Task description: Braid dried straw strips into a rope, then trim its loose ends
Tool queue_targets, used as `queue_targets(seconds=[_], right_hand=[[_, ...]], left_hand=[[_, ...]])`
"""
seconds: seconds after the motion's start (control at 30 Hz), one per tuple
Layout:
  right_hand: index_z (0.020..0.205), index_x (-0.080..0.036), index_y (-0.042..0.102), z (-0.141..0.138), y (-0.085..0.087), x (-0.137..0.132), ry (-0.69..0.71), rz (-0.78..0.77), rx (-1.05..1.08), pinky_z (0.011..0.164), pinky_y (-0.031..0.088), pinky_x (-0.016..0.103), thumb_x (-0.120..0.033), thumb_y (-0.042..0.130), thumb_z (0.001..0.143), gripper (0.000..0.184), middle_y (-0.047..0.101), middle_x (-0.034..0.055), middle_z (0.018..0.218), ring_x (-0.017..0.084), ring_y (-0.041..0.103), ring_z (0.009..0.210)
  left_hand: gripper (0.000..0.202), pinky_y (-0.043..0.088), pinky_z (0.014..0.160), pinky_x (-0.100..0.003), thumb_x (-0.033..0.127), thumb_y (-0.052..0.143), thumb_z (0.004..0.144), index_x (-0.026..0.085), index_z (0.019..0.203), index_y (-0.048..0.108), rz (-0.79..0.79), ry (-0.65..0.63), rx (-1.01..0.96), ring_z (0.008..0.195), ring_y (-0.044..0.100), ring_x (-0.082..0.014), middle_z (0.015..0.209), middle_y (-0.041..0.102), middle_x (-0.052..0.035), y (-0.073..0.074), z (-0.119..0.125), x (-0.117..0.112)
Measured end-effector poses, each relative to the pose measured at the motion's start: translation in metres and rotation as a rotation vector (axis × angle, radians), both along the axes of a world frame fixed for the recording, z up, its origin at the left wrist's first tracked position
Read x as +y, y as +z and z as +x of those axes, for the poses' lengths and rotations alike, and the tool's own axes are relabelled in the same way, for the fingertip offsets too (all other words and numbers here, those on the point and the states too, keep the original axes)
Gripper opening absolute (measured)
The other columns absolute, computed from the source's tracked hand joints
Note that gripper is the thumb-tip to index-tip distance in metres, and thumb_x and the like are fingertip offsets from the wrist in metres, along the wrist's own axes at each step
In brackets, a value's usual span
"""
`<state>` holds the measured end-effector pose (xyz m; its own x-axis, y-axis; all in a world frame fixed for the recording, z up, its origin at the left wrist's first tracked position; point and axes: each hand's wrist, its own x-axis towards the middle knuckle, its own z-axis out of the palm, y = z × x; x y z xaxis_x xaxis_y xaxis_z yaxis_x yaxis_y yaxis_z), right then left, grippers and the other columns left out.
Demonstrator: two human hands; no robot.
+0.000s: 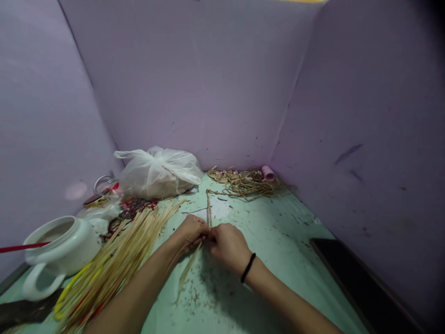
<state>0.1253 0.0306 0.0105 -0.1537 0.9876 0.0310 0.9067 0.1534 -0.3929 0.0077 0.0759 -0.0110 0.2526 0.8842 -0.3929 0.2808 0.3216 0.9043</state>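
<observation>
My left hand [192, 233] and my right hand [229, 245] meet above the middle of the table, fingers pinched together. Between them they grip a thin twisted straw cord [209, 208], which runs away from me and bends right at its far end. A flat pale straw strip [186, 276] hangs from the fingers toward me. My fingertips hide the exact spot where strip and cord join. Left of my left arm lies a bundle of loose dry straw strips [139, 241].
A white pot [81, 250] with a red stick [24, 247] and yellow-handled scissors [64, 290] are at left. Behind stands a tied plastic bag [160, 174]. A heap of cord [248, 185] and a pink spool [267, 173] lie at the back; a dark flat object [354, 283] is at right.
</observation>
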Motion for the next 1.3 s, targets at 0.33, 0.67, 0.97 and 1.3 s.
queue_targets(seconds=[0.33,0.67,0.97,1.3], right_hand=[[0.059,-0.014,0.05,0.014,-0.011,0.026,-0.187,-0.575,1.048,0.042,0.032,0.018,-0.01,0.046,0.067,0.01,0.051,-0.002,0.045,0.007,0.044,0.04],[0.049,-0.014,0.047,0.013,-0.031,0.029,-0.177,-0.41,0.91,0.038,0.014,0.02,-0.012,0.052,0.058,0.01,0.035,-0.008,0.035,0.003,0.025,0.035],[0.046,-0.016,0.044,0.01,-0.035,0.027,-0.181,-0.399,1.015,0.039,0.015,0.02,-0.012,0.052,0.053,0.011,0.035,-0.0087,0.035,0.003,0.023,0.035],[0.047,-0.015,0.046,0.011,-0.031,0.024,-0.207,-0.486,0.996,0.037,0.011,0.02,-0.011,0.045,0.055,0.009,0.032,-0.0092,0.031,0.003,0.02,0.03]], left_hand=[[0.011,0.009,0.027,-0.018,0.022,0.056,0.052,0.014,0.05,0.049,-0.025,-0.053,-0.107,0.023,0.024,-0.0021,0.036,0.043,0.0054,0.006,-0.004,0.001],[0.009,0.013,0.03,-0.017,0.023,0.054,0.053,0.014,0.051,0.051,-0.018,-0.143,0.04,0.026,0.028,-0.003,0.036,0.042,0.0057,0.011,-0.009,0.0],[0.008,0.022,0.039,-0.021,0.015,0.054,0.053,0.011,0.049,0.059,0.128,-0.179,0.434,0.035,0.032,-0.0066,0.037,0.045,0.0018,0.026,-0.015,0.001],[0.016,0.034,0.059,-0.024,0.01,0.054,0.059,0.013,0.07,0.064,0.34,-0.051,0.692,0.073,0.055,-0.0212,0.065,0.058,-0.0085,0.027,0.022,-0.039]])
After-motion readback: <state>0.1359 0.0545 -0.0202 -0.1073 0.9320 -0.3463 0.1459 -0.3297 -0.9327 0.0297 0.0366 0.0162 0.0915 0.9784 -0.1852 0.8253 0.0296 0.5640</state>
